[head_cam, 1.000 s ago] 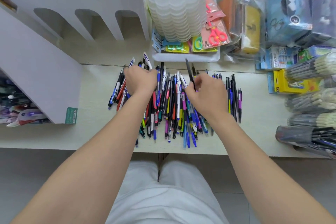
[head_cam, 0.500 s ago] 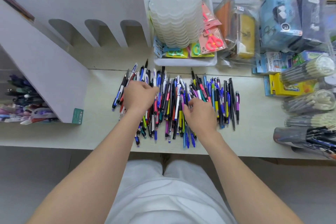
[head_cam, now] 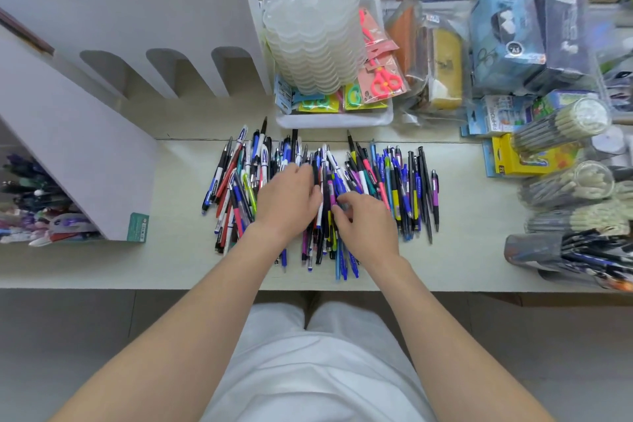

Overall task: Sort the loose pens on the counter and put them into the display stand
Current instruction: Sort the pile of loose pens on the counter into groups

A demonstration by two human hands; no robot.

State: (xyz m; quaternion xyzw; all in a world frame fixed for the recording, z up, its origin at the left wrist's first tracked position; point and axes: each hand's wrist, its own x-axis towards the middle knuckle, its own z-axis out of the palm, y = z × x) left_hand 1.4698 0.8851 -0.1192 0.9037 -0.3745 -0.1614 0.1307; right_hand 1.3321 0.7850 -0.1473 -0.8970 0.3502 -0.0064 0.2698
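A pile of loose pens (head_cam: 394, 181), blue, black, red, purple and white, lies spread across the pale counter (head_cam: 171, 260). Both of my hands rest on the middle of it. My left hand (head_cam: 287, 202) is palm down, and its curled fingers close on a black pen (head_cam: 314, 171) at the fingertips. Just to its right, my right hand (head_cam: 368, 224) bends its fingertips onto the pile and pinches a pen (head_cam: 343, 205) between thumb and forefinger. The white display stand (head_cam: 85, 147) rises at the left, with arched slots (head_cam: 171, 74) at the back. Its lower bay holds stored pens (head_cam: 30, 205).
A white tray (head_cam: 335, 120) with stacked clear lids and pink scissors stands right behind the pile. Packaged stationery, a yellow box (head_cam: 513, 161) and bundles of pens in clear tubes (head_cam: 561, 127) crowd the right side. The counter's front edge runs just below my wrists.
My right hand has put down the black pen that it held up and dropped onto the pile. My left hand has slid right, towards the middle. The camera view has moved back.
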